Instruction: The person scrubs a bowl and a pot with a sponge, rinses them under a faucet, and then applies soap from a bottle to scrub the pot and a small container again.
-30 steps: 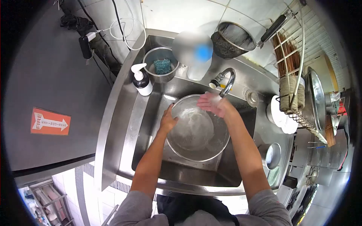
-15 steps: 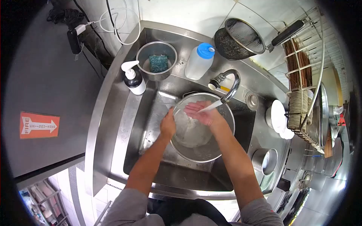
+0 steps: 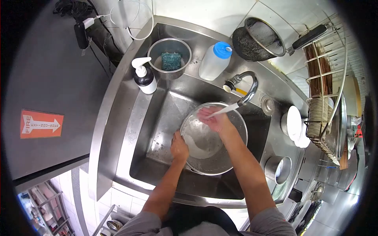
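Note:
A large round metal bowl (image 3: 232,165) sits in the sink, with some cloudy water in it. My left hand (image 3: 180,147) grips the bowl's left rim, fingers along the outer wall. Above the far part of the bowl, my right hand (image 3: 212,118) is held palm up with fingers stretched out. A stream of water from the curved faucet (image 3: 252,88) runs onto this palm and into the bowl. Nothing is held in the right hand.
Behind the sink stand a pump bottle (image 3: 145,80), a metal pot (image 3: 170,42) holding a green scouring pad (image 3: 171,61), and a blue-capped bottle (image 3: 215,63). A mesh strainer (image 3: 260,39), white bowls (image 3: 293,122) and a small metal pot (image 3: 278,170) are to the right.
My left hand has slid down the bowl's left rim toward me. The bowl appears turned, its far handle no longer showing there. My right hand stays under the stream.

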Available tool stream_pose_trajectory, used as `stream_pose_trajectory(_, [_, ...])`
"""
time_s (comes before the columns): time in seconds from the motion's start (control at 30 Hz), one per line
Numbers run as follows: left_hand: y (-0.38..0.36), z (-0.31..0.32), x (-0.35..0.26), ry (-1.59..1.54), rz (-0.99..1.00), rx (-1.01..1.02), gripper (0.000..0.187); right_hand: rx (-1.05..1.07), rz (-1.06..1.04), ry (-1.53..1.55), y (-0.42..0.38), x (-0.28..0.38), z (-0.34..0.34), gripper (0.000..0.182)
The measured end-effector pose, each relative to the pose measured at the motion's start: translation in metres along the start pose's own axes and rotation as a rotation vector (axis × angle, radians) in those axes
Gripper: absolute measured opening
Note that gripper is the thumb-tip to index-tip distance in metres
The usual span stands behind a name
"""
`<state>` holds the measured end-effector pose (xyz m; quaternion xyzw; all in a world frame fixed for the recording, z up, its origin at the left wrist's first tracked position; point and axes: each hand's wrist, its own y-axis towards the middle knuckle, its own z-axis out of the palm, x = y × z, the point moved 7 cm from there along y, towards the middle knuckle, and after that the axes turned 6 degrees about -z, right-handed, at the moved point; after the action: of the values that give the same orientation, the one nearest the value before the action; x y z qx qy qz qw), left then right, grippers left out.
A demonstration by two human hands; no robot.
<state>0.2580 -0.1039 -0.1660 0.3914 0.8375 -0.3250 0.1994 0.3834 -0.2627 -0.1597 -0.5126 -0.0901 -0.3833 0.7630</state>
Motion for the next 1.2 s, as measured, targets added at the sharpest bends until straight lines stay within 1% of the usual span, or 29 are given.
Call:
stream_pose_trajectory(0.03, [0.002,0.002,-0.001,-0.004,0.022,0.005,0.037,-0.005,0.005,0.000,-0.002,-0.001,-0.001,0.043])
stream_pose_trajectory(0.07, [0.012,0.002,-0.002,-0.008,0.016,0.009,0.037,0.109,0.125,-0.032,-0.006,-0.008,0.006,0.044])
stream_pose_trajectory(0.1, [0.031,0.000,-0.013,0.010,0.081,0.097,0.037,0.227,0.243,-0.069,-0.011,-0.013,0.015,0.046])
stream_pose_trajectory(0.13, [0.050,-0.002,-0.025,0.027,0.148,0.179,0.036,0.234,0.241,-0.082,-0.011,-0.009,0.019,0.046])
stream_pose_trajectory(0.2, [0.082,0.007,-0.037,0.069,0.282,0.163,0.035,0.096,0.029,-0.012,-0.007,0.010,0.016,0.047])
stream_pose_trajectory(0.23, [0.092,0.011,-0.048,0.064,0.279,0.162,0.035,0.096,0.029,-0.018,-0.014,0.012,0.022,0.047])
stream_pose_trajectory(0.27, [0.098,0.019,-0.062,0.078,0.265,0.172,0.036,0.117,0.098,-0.052,-0.023,0.010,0.029,0.047])
stream_pose_trajectory(0.3, [0.097,0.027,-0.070,0.092,0.249,0.185,0.037,0.137,0.169,-0.087,-0.030,0.005,0.034,0.047])
stream_pose_trajectory(0.33, [0.087,0.023,-0.076,0.085,0.243,0.185,0.037,0.135,0.173,-0.095,-0.025,0.004,0.029,0.047])
stream_pose_trajectory(0.4, [0.055,-0.004,-0.091,0.023,0.432,0.000,0.041,0.010,-0.008,0.334,-0.009,0.019,0.014,0.048])
stream_pose_trajectory(0.43, [0.044,-0.012,-0.078,-0.070,0.404,-0.019,0.049,0.016,-0.001,0.332,-0.007,0.020,0.013,0.048])
stream_pose_trajectory(0.5, [0.013,-0.022,-0.030,-0.303,0.142,-0.142,0.052,0.295,0.019,-0.219,-0.008,0.018,0.025,0.049])
stream_pose_trajectory(0.53, [-0.008,-0.006,0.000,-0.354,0.099,-0.118,0.053,0.297,0.023,-0.216,-0.008,0.021,0.031,0.049])
stream_pose_trajectory(0.57, [-0.022,0.009,0.025,-0.406,0.055,-0.094,0.055,0.215,0.174,-0.074,-0.011,0.021,0.037,0.049])
stream_pose_trajectory(0.6, [-0.030,0.012,0.029,-0.403,0.046,-0.095,0.055,0.129,0.326,0.065,-0.017,0.020,0.045,0.050])
stream_pose_trajectory(0.63, [-0.038,0.014,0.032,-0.374,0.000,-0.135,0.052,0.000,0.221,0.067,-0.016,0.033,0.042,0.051])
stream_pose_trajectory(0.67, [-0.042,0.013,0.036,-0.345,-0.043,-0.173,0.049,-0.001,0.227,0.068,-0.014,0.033,0.042,0.051])
stream_pose_trajectory(0.7, [-0.036,0.008,0.034,-0.343,-0.046,-0.168,0.049,0.090,0.278,0.022,-0.014,0.029,0.045,0.051])
stream_pose_trajectory(0.73, [-0.022,0.006,0.026,-0.292,-0.085,-0.051,0.050,0.179,0.330,-0.033,-0.017,0.027,0.048,0.052])
stream_pose_trajectory(0.77, [-0.007,0.008,0.018,-0.248,-0.123,0.062,0.052,0.190,0.383,-0.117,-0.026,0.025,0.057,0.051])
stream_pose_trajectory(0.8, [0.006,0.007,0.014,-0.263,-0.132,0.057,0.052,0.189,0.387,-0.134,-0.025,0.027,0.059,0.051])
stream_pose_trajectory(0.87, [0.033,0.005,-0.006,-0.163,0.057,0.104,0.045,0.137,0.280,-0.085,-0.018,0.036,0.060,0.052])
stream_pose_trajectory(0.93, [0.057,0.005,-0.039,-0.143,0.186,0.040,0.042,0.200,0.317,-0.103,-0.019,0.035,0.062,0.051])
stream_pose_trajectory(0.97, [0.070,0.007,-0.058,-0.116,0.309,0.005,0.041,0.256,0.351,-0.114,-0.022,0.034,0.063,0.051])
stream_pose_trajectory(1.0, [0.079,0.011,-0.074,-0.092,0.427,-0.029,0.039,0.247,0.357,-0.129,-0.025,0.034,0.061,0.051])
stream_pose_trajectory(1.03, [0.088,0.017,-0.080,-0.108,0.411,-0.031,0.039,0.268,0.328,-0.146,-0.029,0.037,0.063,0.051])
stream_pose_trajectory(1.1, [0.099,0.024,-0.100,-0.134,0.537,0.058,0.038,0.300,0.300,-0.181,-0.036,0.040,0.074,0.051])
stream_pose_trajectory(1.13, [0.101,0.021,-0.100,-0.144,0.532,0.050,0.038,0.301,0.293,-0.261,-0.041,0.040,0.078,0.052])
stream_pose_trajectory(1.2, [0.101,0.029,-0.095,-0.151,0.453,0.202,0.037,0.295,0.292,-0.345,-0.042,0.041,0.076,0.053])
